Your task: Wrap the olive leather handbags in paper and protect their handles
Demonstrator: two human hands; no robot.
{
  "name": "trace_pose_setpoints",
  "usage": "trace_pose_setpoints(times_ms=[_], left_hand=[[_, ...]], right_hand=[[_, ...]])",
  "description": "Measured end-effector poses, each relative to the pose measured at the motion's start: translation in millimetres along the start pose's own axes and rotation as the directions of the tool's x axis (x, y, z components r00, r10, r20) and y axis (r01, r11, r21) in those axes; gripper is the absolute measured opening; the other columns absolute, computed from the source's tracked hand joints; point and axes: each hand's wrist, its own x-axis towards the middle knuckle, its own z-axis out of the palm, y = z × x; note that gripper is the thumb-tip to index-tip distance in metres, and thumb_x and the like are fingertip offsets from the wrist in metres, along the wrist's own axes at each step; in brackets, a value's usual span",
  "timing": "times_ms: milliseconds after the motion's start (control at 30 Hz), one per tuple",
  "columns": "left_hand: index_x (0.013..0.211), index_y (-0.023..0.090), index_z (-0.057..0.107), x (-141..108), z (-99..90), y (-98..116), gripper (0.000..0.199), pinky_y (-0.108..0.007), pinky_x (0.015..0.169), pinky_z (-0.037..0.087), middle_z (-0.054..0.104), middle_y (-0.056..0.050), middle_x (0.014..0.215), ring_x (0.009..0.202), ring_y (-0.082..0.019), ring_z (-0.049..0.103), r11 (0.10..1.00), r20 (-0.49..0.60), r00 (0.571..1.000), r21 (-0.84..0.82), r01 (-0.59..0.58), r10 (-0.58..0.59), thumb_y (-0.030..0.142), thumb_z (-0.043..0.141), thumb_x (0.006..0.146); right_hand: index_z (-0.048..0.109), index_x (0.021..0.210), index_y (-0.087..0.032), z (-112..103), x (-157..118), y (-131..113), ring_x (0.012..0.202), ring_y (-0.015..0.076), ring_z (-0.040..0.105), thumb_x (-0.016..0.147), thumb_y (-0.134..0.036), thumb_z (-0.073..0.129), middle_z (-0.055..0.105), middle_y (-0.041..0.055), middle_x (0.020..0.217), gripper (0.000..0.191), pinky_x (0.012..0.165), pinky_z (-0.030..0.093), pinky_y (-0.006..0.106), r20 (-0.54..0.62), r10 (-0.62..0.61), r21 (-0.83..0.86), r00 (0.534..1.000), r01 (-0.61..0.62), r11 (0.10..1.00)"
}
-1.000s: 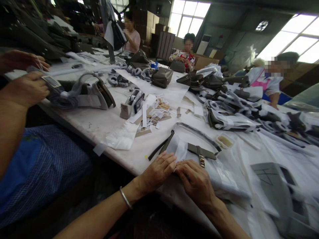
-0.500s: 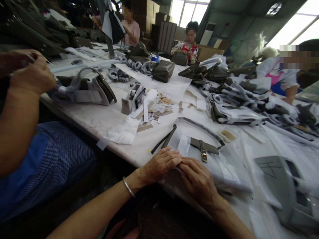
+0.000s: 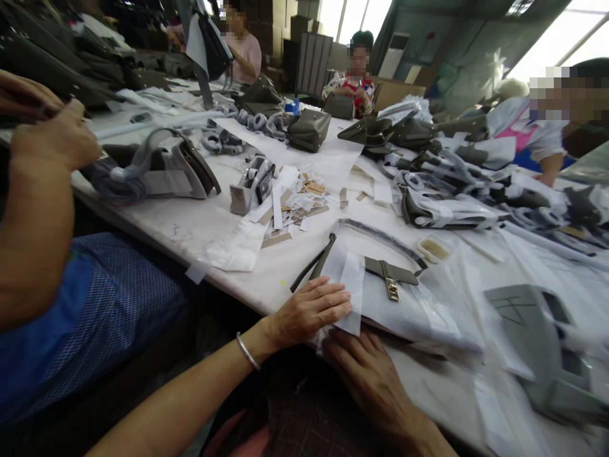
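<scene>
A handbag [image 3: 400, 273] in dark olive lies before me, its front covered by pale wrapping and its gold clasp showing. Its handle, wrapped in clear film, arches over the back. My left hand [image 3: 311, 309] rests flat with fingers stretched on a strip of white paper [image 3: 351, 279] at the bag's left side. Below the near edge of the bag is my right hand [image 3: 366, 368], back upward. Its fingertips go under the paper and bag edge, so their grip is hidden.
Paper and card scraps [image 3: 304, 197] lie beyond the bag, beside a small plastic dish [image 3: 434, 249]. A grey bag-shaped form [image 3: 518, 336] stands at right. Wrapped bags [image 3: 451, 209] are heaped behind. A co-worker's hand [image 3: 57, 136] is at left; other people sit across the table.
My right hand has slid down from the bag's front to beneath its near edge, apart from my left hand. The white paper strip now hangs over that edge. The view shifted slightly.
</scene>
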Motion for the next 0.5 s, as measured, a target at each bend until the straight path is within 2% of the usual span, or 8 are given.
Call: trace_pose_setpoints(times_ms=[133,300,367,500], left_hand=[[0.125,0.018,0.059,-1,2.3,0,0.03,-0.039,0.118,0.032,0.066,-0.004,0.128,0.13,-0.018,0.052,0.999,0.032,0.999,0.046,-0.003,0.002,0.017,0.039,0.102],[0.122,0.019,0.061,-1,10.3,-3,0.027,-0.035,0.114,0.035,0.068,-0.004,0.124,0.121,-0.016,0.057,0.998,0.056,0.998,0.044,0.037,-0.04,0.02,0.044,0.101],[0.12,0.019,0.062,-1,12.8,-5,0.026,-0.035,0.111,0.037,0.068,-0.005,0.124,0.12,-0.016,0.058,0.997,0.071,0.996,0.044,0.056,-0.059,0.021,0.045,0.1],[0.119,0.021,0.063,0,14.8,-6,0.027,-0.034,0.106,0.041,0.068,-0.006,0.125,0.118,-0.017,0.059,0.996,0.103,0.99,0.033,0.088,-0.091,0.02,0.044,0.1]], right_hand=[[0.067,0.095,-0.021,7,6,1,0.076,0.0183,0.063,0.098,-0.014,0.049,0.072,0.0033,0.084,0.02,0.072,0.044,0.032,-0.067,0.02,0.127,0.998,-0.011,0.992],[0.066,0.092,-0.02,7,20,-6,0.071,0.016,0.061,0.094,-0.013,0.054,0.068,0.0031,0.077,0.014,0.066,0.046,0.027,-0.136,0.113,0.322,0.984,-0.064,0.944],[0.065,0.091,-0.019,7,20,-12,0.069,0.0155,0.06,0.093,-0.012,0.055,0.066,0.0029,0.075,0.012,0.064,0.047,0.026,-0.133,0.141,0.37,0.981,-0.083,0.925],[0.063,0.091,-0.019,3,15,-28,0.065,0.0148,0.06,0.092,-0.009,0.052,0.065,0.0023,0.072,0.015,0.061,0.047,0.025,-0.099,0.09,0.409,0.991,-0.042,0.912]])
